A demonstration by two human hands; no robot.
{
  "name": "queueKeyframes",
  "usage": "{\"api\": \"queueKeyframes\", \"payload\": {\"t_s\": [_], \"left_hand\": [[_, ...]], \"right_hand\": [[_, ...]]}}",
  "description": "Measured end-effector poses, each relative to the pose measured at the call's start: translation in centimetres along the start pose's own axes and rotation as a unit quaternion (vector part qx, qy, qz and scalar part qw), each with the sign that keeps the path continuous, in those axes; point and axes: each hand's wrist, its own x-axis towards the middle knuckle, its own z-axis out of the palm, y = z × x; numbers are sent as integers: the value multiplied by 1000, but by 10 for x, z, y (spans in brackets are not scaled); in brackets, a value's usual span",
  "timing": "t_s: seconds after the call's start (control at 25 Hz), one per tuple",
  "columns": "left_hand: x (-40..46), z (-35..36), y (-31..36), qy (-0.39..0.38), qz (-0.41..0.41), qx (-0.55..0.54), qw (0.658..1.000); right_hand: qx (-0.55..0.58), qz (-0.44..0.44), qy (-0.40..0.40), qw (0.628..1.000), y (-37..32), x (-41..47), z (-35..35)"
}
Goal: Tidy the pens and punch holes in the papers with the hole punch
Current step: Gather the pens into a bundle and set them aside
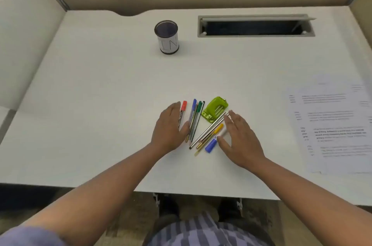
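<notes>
Several pens lie loose in the middle of the white desk (100, 84): a red-capped marker (182, 109), a bunch with blue and green caps (194, 118), and a fan with a yellow pen (213, 133) and a blue-capped marker (211, 145). A green hole punch (215, 109) sits just behind them. My left hand (171, 130) lies flat at the left of the pens, touching the red marker. My right hand (239, 139) lies flat at their right, fingers apart, touching the white marker body. Neither hand grips anything. Printed papers (334, 124) lie at the right edge.
A dark mesh pen cup (166, 37) with a white label stands upright at the back centre. An open cable slot (255, 26) is set into the desk at the back right. Beige partition walls close the desk in behind and on both sides.
</notes>
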Motion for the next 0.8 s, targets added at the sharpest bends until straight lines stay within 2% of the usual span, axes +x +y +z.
{"api": "queueKeyframes", "payload": {"t_s": [0.12,0.28,0.6,0.8], "left_hand": [[-12,8,-5,-14,-51,-52,997],[-20,14,-7,-16,-63,-95,993],[6,6,-1,-3,-143,-78,987],[14,-4,-5,-39,-188,-91,977]], "right_hand": [[-2,-8,-7,1000,1,-9,8],[-24,-23,-14,999,-1,-20,15],[-145,-147,57,977,7,-5,7],[-179,-164,15,970,15,5,-5]]}}
